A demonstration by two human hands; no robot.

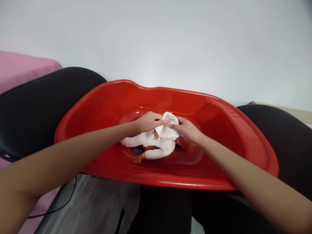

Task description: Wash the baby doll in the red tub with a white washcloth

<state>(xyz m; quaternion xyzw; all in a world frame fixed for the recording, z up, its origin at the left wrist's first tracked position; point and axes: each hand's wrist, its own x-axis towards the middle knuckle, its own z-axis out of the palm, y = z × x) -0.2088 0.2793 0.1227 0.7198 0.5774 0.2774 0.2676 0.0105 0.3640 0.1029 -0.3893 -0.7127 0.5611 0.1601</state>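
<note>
Evidently both bare hands are at work over the middle of a red tub (170, 184), where a doll (162, 151) in white clothing lies with its limbs spread, one small doll hand (139, 159) pointing toward 8 o'clock; its head cannot be made out for certain. Just over the doll's 1 o'clock side is a bunched white cloth (167, 128), and whether it is separate or part of the clothing I cannot tell. The left hand (149, 122) comes in from 9 o'clock and pinches the cloth's near edge, its thumb lying along the fabric; the right hand (190, 130) grasps it from 3 o'clock, fingers laid over the folds. By its look the cloth should be light, soft and limp, sagging unless taken at two opposite edges, as these hands have it, and hard to tear. The doll probably weighs more, with firm limbs that may swing loosely, so the trunk would make a surer hold than a sleeve; the tub's glossy floor looks slippery beneath it. Beyond the rim, a black chair (44, 107) stands at 10 o'clock and another black seat (280, 136) at 3 o'clock
</note>
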